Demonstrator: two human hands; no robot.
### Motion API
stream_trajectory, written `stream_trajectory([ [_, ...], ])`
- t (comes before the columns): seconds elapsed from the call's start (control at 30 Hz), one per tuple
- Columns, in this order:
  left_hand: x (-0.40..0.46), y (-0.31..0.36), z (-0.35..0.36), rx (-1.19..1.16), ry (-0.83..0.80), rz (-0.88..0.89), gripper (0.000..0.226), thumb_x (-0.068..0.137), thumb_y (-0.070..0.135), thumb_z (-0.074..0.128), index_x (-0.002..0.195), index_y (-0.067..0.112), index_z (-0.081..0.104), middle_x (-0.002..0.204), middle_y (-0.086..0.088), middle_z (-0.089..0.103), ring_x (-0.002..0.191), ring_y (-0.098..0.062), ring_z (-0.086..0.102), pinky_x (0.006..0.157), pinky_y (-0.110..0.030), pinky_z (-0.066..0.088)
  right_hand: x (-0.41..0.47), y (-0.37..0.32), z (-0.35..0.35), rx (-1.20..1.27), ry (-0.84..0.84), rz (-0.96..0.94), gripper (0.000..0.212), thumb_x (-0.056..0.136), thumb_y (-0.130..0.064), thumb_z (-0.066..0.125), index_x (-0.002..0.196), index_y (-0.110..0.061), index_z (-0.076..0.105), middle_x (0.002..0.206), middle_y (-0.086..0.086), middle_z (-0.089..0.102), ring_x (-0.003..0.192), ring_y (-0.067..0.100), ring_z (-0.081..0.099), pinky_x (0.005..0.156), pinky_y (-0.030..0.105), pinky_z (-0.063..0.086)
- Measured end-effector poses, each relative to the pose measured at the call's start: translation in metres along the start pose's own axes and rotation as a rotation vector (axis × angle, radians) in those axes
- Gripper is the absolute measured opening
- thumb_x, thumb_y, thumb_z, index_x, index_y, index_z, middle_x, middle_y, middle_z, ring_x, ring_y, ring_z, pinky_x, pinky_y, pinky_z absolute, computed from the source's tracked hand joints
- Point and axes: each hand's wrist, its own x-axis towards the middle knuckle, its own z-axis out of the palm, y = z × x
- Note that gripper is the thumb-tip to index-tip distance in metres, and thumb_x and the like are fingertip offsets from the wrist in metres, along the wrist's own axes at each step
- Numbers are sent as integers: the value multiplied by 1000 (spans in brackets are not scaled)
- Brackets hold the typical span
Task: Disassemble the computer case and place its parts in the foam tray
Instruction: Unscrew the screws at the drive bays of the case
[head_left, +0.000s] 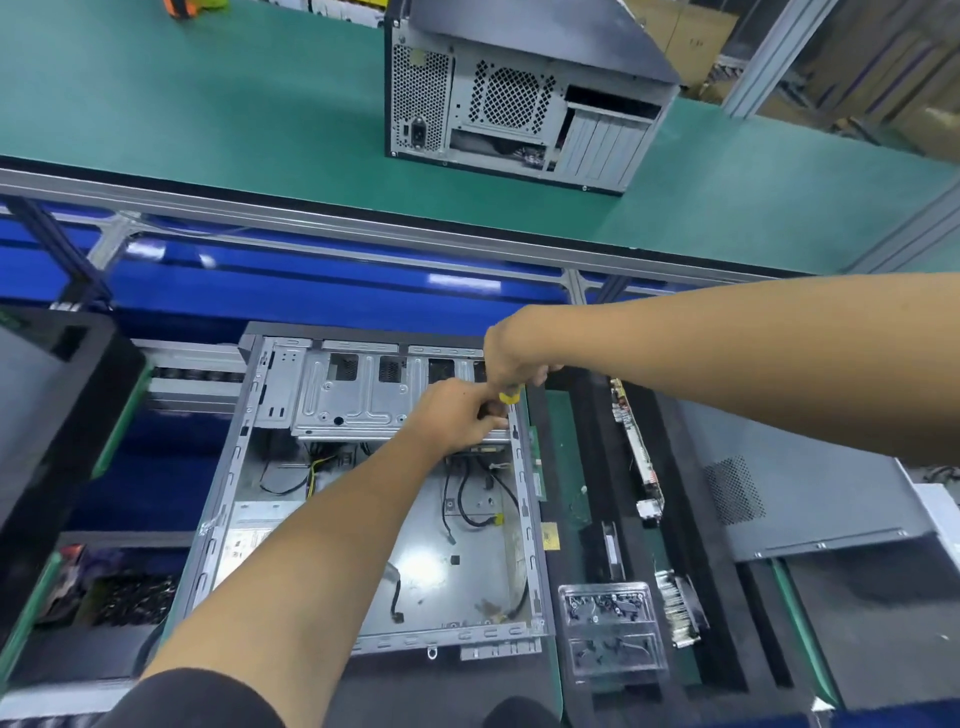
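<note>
Our left hand (457, 413) pinches the drive cage's right edge inside the open computer case (363, 488), mid-frame; our right hand (511, 358) grips a yellow-handled screwdriver (510, 397); foam tray (587, 415) right.

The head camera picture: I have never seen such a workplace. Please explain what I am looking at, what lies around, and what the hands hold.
There is no robot here. One camera, worn on a person's head, looks down at two bare arms.

In the middle lies an open computer case, its side removed, with loose cables inside. The right hand has its grip round a tool with a yellow handle, probably a screwdriver, at the case's far right corner. The left hand is there too, fingers curled at the same spot; what it holds is hidden.

To the right is the black foam tray, holding a circuit board on its edge and a clear plastic box of small parts. Farther away, a second computer case stands on a green belt.
</note>
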Motion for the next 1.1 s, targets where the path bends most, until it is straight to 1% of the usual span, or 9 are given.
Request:
stream_trajectory([
  [0.13,1,-1,0,24,-34,7,14,87,43,73,95,32,70,82,19,72,84,-19,70,75,-32,54,3,-2,1,-478,224,-176,10,101,-30,55,100,-22,59,74,-4,55,62,15,48,51,30,34],
  [0.27,0,-4,1,24,5,58,16,88,41,74,99,30,69,83,10,75,80,-24,70,68,-33,52,7,19,5,-1064,460,-622,29,103,-21,44,129,-28,56,79,-1,63,66,24,55,51,31,35],
  [0.4,-1,-1,0,24,17,93,15,87,39,75,96,31,67,82,15,74,79,-18,70,65,-28,44,5,22,12,-527,388,-346,25,95,-41,53,107,-21,60,74,-2,66,65,23,58,55,30,38],
  [0.5,-1,-2,-2,13,7,90,25,87,37,75,112,36,70,90,19,75,83,-9,70,74,-26,53,14,14,3,25,-50,43,29,90,-38,58,81,-11,61,56,-2,65,48,18,55,59,27,43],
  [0.63,-1,-2,-1,25,-21,108,14,87,34,72,100,31,69,86,17,74,81,-13,69,70,-30,54,11,-3,-5,-6,-453,257,43,103,-34,44,81,-6,69,59,-1,52,47,16,41,61,29,38],
  [0.73,-1,-2,-2,16,1,96,14,87,37,74,97,29,69,85,16,74,81,-16,69,68,-30,52,15,-13,-1,-339,-176,103,36,98,-31,61,65,-17,64,60,-5,61,59,17,54,66,31,44],
  [0.83,0,-1,-1,16,7,104,16,86,38,74,96,28,68,84,16,74,81,-16,69,66,-26,43,17,-16,14,-606,70,17,8,97,-25,59,94,-29,64,87,-11,60,77,13,57,65,31,46],
  [0.97,-1,-2,-2,10,19,92,15,86,39,76,94,30,68,83,14,74,79,-16,69,65,-25,40,11,3,49,-989,326,-201,38,87,7,50,93,-27,67,81,-11,62,65,8,47,44,25,16],
  [1.1,-2,0,-3,7,-21,83,15,88,40,73,99,32,66,87,15,74,82,-14,69,69,-28,49,8,33,62,-768,570,-331,21,100,-9,47,119,-13,54,96,6,55,73,25,57,51,33,32],
])
